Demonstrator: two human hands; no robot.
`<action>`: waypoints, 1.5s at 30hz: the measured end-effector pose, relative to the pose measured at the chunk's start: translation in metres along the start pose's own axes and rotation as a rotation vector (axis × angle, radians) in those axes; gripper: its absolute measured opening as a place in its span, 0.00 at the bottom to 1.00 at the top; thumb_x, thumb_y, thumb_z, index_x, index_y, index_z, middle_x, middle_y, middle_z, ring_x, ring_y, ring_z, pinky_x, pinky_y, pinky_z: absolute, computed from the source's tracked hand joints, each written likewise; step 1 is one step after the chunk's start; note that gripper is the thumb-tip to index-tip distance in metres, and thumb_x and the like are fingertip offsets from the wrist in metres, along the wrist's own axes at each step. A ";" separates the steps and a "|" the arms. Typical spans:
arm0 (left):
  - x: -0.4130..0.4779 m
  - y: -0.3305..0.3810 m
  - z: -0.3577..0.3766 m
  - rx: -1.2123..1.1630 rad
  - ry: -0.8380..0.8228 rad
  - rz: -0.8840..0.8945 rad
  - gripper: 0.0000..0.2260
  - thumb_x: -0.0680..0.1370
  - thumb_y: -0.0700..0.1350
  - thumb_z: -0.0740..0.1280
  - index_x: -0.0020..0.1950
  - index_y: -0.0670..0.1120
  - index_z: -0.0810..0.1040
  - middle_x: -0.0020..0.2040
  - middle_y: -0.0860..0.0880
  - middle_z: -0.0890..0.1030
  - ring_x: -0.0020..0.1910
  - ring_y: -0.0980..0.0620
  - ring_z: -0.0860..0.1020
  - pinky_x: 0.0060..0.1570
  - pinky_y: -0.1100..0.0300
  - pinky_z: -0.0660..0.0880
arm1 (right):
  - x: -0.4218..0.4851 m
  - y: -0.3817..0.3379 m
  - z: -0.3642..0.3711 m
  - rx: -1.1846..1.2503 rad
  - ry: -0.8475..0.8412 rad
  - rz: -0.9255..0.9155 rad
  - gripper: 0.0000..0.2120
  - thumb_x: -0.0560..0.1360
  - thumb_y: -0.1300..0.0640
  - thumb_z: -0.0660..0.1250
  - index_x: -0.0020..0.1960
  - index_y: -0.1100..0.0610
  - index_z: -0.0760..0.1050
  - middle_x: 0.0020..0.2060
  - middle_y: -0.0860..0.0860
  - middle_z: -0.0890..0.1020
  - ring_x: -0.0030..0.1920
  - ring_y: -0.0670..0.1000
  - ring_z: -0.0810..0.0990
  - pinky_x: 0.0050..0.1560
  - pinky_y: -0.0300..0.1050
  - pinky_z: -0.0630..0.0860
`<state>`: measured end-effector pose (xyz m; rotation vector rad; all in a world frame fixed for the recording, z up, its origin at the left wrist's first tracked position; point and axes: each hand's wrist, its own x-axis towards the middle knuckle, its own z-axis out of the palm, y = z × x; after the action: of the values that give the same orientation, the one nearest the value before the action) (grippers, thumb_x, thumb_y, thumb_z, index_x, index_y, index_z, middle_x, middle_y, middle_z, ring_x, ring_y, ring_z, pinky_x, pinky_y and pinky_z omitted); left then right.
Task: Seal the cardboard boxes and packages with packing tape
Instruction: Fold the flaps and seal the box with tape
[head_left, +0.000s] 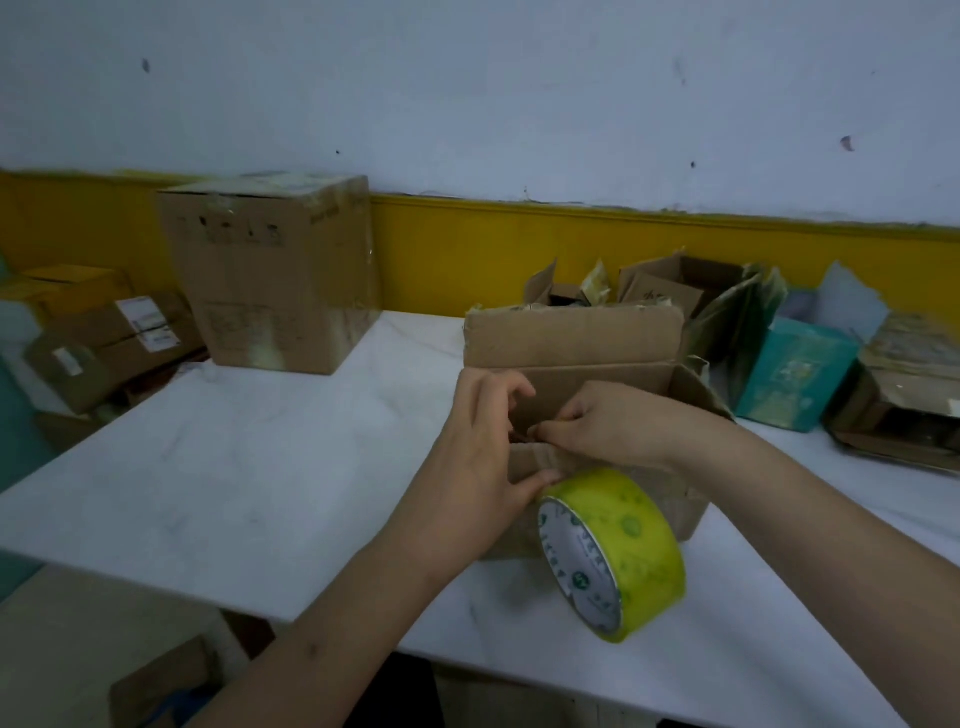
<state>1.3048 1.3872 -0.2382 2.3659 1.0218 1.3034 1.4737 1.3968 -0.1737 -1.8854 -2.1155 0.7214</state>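
Cardboard: the box (571, 338) stands open on the bench (260, 467), back flap upright, right flap splayed, edges ragged.
Left hand (483, 467): grip narrow – fingers curled over the box's near top edge, thumb flat against its front.
Right hand (613, 426): grip narrow, fingertips pinching the same near edge; whether a tape end is also between them cannot be told.
Tape (613, 551): yellow-green roll on its edge on the bench, in front of the box and just beside the left thumb; neither hand holds it.
Stage (judged): flaps are being folded down and no strip is visible across the top.
Risk 1: the roll stands on its rim near the bench's front edge. A nudge from a thumb or forearm could send it rolling off.
Risk 2: the flaps would likely spring up if released before a strip is on, since both hands are occupied and the roll is free.
Risk 3: worn flap edges – a hard pull could tear them.
Writing, roll core: green characters and a round logo, not legible.
Writing, big box (270, 275): a row of handling symbols and blurred print.
Writing, parcels (119, 332): white labels, unreadable.
Writing, teal pack (795, 374): pale print, unreadable.
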 end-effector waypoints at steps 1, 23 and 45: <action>0.000 0.000 -0.001 0.018 -0.016 0.014 0.29 0.70 0.49 0.79 0.59 0.58 0.63 0.55 0.58 0.62 0.52 0.64 0.70 0.50 0.71 0.72 | 0.001 -0.001 -0.002 -0.012 -0.025 0.019 0.21 0.78 0.42 0.64 0.32 0.54 0.77 0.25 0.49 0.74 0.27 0.47 0.69 0.36 0.45 0.68; 0.056 0.016 -0.024 0.204 -0.658 -0.099 0.20 0.77 0.56 0.71 0.29 0.46 0.79 0.24 0.48 0.71 0.24 0.55 0.65 0.28 0.61 0.58 | 0.000 0.010 0.015 -0.111 0.293 -0.144 0.17 0.79 0.55 0.55 0.63 0.45 0.77 0.58 0.49 0.82 0.58 0.53 0.78 0.57 0.56 0.76; 0.052 -0.004 -0.006 0.485 -0.475 0.058 0.22 0.80 0.63 0.61 0.31 0.52 0.70 0.28 0.54 0.72 0.30 0.58 0.69 0.31 0.58 0.62 | -0.099 0.025 0.123 0.850 0.350 -0.016 0.26 0.82 0.43 0.54 0.37 0.58 0.79 0.30 0.52 0.85 0.31 0.43 0.82 0.34 0.26 0.71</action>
<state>1.3168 1.4245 -0.2037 2.8692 1.2124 0.4817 1.4533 1.2750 -0.2760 -1.3779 -1.2927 0.9876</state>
